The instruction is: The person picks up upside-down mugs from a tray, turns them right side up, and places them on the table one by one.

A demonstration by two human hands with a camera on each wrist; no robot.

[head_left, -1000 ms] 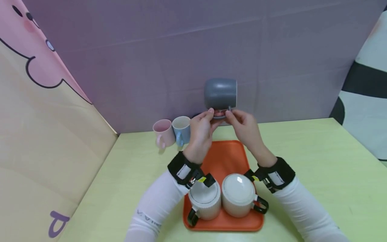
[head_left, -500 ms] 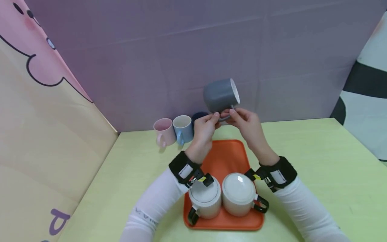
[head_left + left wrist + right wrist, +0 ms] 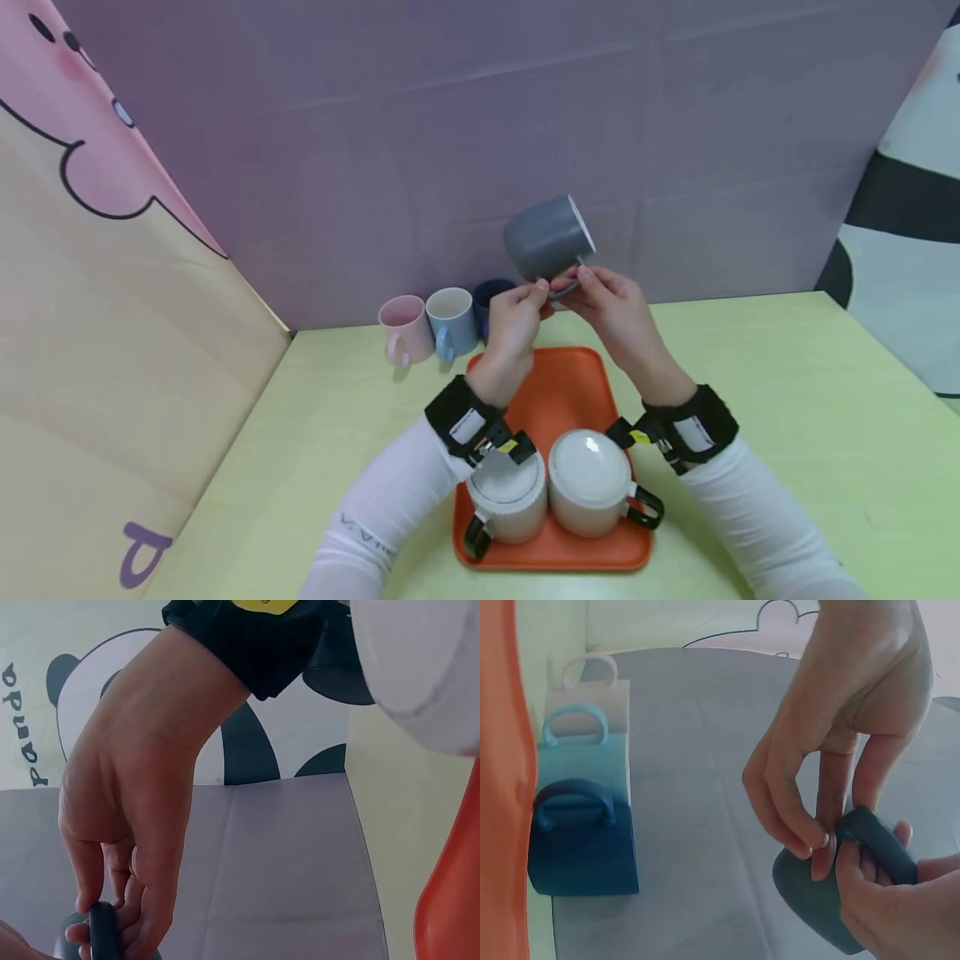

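A grey mug (image 3: 546,237) with a white inside hangs in the air above the far end of the orange tray (image 3: 558,383), tipped on its side with the mouth to the right. My left hand (image 3: 517,317) and right hand (image 3: 603,302) both pinch its handle (image 3: 564,290) from below. The left wrist view shows my fingers (image 3: 120,900) curled on the dark handle (image 3: 101,934). The right wrist view shows my right hand (image 3: 832,787) pinching the handle (image 3: 877,840) beside the left hand's fingers (image 3: 885,900).
Two white ribbed mugs (image 3: 507,496) (image 3: 591,483) stand upside down at the tray's near end. Pink (image 3: 405,329), light blue (image 3: 452,321) and dark blue (image 3: 491,302) mugs line the purple back wall (image 3: 375,167). The yellow-green table (image 3: 787,400) has printed side panels.
The grey mug has tilted, its white rim now facing right. Both hands stay on its handle and have shifted slightly right, uncovering the dark blue mug.
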